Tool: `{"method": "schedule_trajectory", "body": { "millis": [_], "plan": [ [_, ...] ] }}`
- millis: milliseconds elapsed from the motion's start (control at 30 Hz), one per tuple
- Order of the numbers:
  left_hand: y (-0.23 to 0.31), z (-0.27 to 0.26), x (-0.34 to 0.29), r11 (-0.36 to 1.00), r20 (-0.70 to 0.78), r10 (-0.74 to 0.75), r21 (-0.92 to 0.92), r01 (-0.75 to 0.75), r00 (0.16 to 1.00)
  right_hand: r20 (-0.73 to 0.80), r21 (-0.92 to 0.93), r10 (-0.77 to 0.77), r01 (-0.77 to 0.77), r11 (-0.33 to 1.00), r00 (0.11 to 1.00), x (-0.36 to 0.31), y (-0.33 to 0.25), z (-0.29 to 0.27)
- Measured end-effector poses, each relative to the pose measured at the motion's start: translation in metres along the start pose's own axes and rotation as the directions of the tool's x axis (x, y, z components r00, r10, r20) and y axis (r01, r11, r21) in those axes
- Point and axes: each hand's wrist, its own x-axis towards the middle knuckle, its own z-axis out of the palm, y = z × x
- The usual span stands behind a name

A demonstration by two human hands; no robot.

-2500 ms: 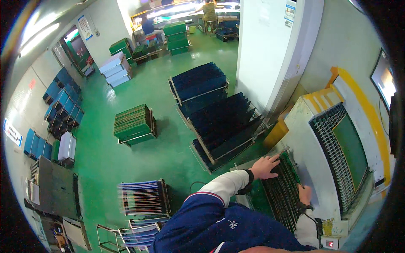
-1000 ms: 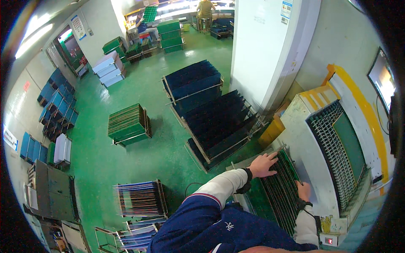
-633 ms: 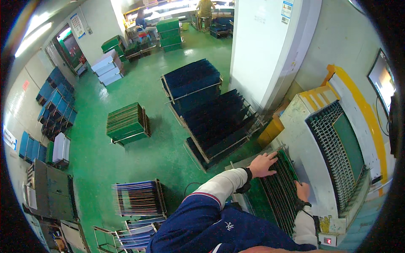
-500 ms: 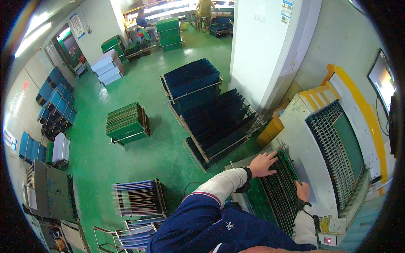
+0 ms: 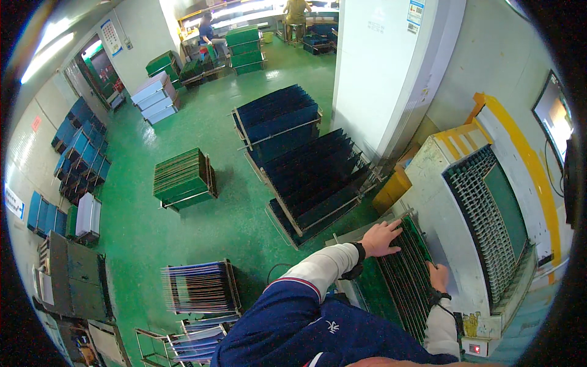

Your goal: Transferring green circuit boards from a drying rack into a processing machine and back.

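A rack of upright green panels [image 5: 400, 284] stands close in front of me at the lower right, thin edges upward. My left hand [image 5: 381, 238] lies across the far part of the panels, fingers spread over their top edges. At the right side of the same rack, my right hand [image 5: 438, 277] has its fingers curled round the edge of a green panel; part of its grip is hidden. Dark bands circle both wrists. Right of the rack, a machine with rows of rollers [image 5: 483, 214] carries a flat green panel [image 5: 509, 199].
Beyond my left arm stand racks of dark blue panels [image 5: 312, 177] beside a white pillar [image 5: 373, 73]. A rack of green panels [image 5: 183, 177] and a rack of pale-edged panels [image 5: 199, 287] stand on the green floor. A screen [image 5: 555, 113] hangs at right. Two people sit far back.
Both my hands keep their places on the rack. Far back, the seated person in blue has shifted slightly.
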Motion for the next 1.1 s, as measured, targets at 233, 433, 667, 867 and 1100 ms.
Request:
{"method": "schedule_trajectory", "body": {
  "millis": [233, 433, 667, 867, 1100],
  "plan": [
    [0.0, 0.001, 0.0, 1.0, 0.001, -0.001, 0.009, 0.001, 1.0, 0.019, -0.027, 0.042, -0.042, 0.999, 0.999, 0.003, 0.002, 0.003],
    [0.002, 0.0, 0.0, 1.0, 0.004, -0.004, 0.0, 0.004, 1.0, 0.013, 0.003, 0.037, -0.037, 0.999, 0.999, -0.002, -0.002, -0.002],
    [0.004, 0.002, 0.001, 1.0, -0.02, -0.003, -0.01, 0.002, 1.0, -0.021, 0.047, -0.008, 0.009, 0.999, 1.0, -0.004, 0.001, -0.004],
    [0.002, 0.0, 0.001, 1.0, -0.006, -0.002, -0.008, 0.002, 1.0, 0.049, 0.032, 0.04, -0.041, 0.999, 0.998, -0.009, -0.015, -0.014],
    [0.003, -0.002, 0.001, 1.0, 0.001, -0.005, -0.018, 0.005, 1.0, 0.022, 0.077, 0.014, -0.016, 0.997, 1.0, -0.009, -0.012, -0.012]
  ]
}}
